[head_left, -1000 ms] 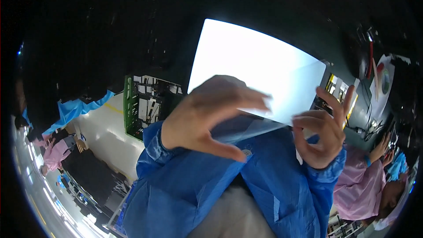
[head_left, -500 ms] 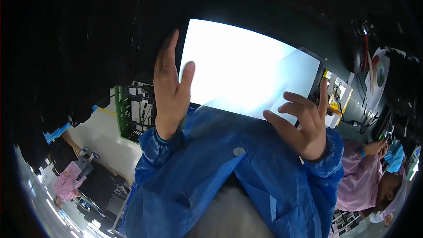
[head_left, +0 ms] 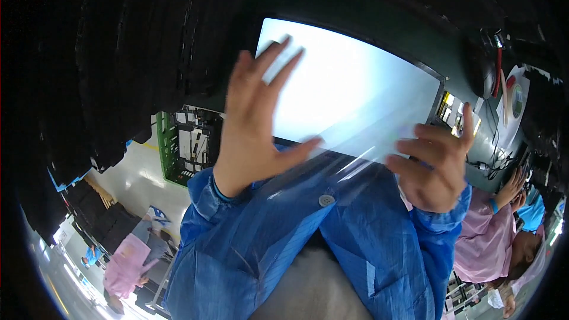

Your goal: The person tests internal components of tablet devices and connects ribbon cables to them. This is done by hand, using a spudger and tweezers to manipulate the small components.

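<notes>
A brightly lit rectangular screen panel (head_left: 332,77) with a thin dark frame lies tilted in front of me. Loose clear film (head_left: 358,159) spans its near edge, with light streaks on it, and hangs toward my jacket. My right hand (head_left: 435,172) is at the panel's near right corner, thumb and fingers closed on the film's edge and one finger sticking up. Above the panel's left part is my left hand (head_left: 249,127), fingers spread and slightly blurred, its thumb pointing toward the film. Whether the left thumb touches the film cannot be made out.
Left of my left hand stands a green crate (head_left: 170,151) with dark and white parts. To the right are a white and yellow item (head_left: 453,112), cables (head_left: 492,163) and a red-handled tool (head_left: 496,71). A person in pink (head_left: 483,237) sits close on the right; another (head_left: 127,264) is farther off left.
The film has come away from more of the panel's near right side. My right hand has moved slightly right and toward me; my left hand has swung right, over the panel.
</notes>
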Motion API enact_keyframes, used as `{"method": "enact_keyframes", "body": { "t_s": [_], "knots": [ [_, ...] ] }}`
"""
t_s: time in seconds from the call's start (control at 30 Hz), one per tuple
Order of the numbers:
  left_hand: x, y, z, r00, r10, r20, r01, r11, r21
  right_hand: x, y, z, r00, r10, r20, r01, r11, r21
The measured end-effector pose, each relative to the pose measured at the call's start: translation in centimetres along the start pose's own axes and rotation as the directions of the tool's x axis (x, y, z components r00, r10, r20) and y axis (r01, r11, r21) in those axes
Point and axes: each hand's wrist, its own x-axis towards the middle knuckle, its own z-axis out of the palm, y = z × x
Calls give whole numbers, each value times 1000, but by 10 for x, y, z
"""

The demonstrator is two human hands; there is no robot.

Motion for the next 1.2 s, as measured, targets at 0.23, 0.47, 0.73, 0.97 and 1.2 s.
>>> {"method": "enact_keyframes", "body": {
  "t_s": [0.23,0.47,0.73,0.97,1.2],
  "knots": [
    [-16,-22,18,927,-353,-127,364,927,84,-18,36,-25,714,698,47,-693,715,-95],
    [-17,-24,17,843,-501,-195,399,826,-397,-34,29,-21,696,688,207,-718,669,192],
    [-18,-23,18,750,-597,-285,343,719,-604,-46,17,-28,596,801,-56,-732,570,372],
    [-14,-26,14,854,-489,-178,349,792,-501,-41,25,-27,565,824,53,-785,516,342],
    [-16,-29,-1,924,-352,-147,276,883,-381,-1,11,-24,928,373,-16,-357,898,260]
  ]
}}
